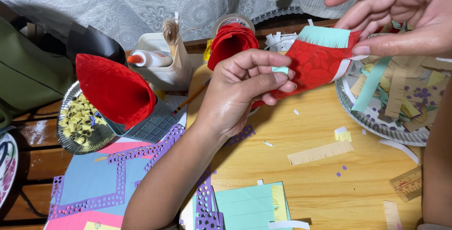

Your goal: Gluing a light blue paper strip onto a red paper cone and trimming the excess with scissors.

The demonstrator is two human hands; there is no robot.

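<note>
Nearest you, at the bottom edge, lie flat sheets of mint and yellow paper (249, 204) and purple punched strips (209, 211), with a tan fringed strip (320, 153) loose on the wooden table (320, 192) just beyond.

Above these, your left hand (240, 89) is closed on the red paper roll (315, 65), thumb and fingers pinching its lower end where a small mint tab shows. The roll hangs in the air over the table, slanting up to the right. Your right hand (395, 13) is at its upper end, thumb pressing the edge beside the mint fringe (325, 36) while the other fingers stay spread and loose, so it is a light pinch and not a full clasp.

This roll looks light, thin and easily crushed. You would do best to take it by the rolled body with soft pressure and keep clear of the fringe, which seems likely to bend or tear.

Farther off, a foil plate (372, 117) of fringe scraps sits on the right. On the left stand a red paper cone (115, 89), a glue bottle (148, 59) in a white basket (176, 72), and a second red roll (230, 42).
</note>
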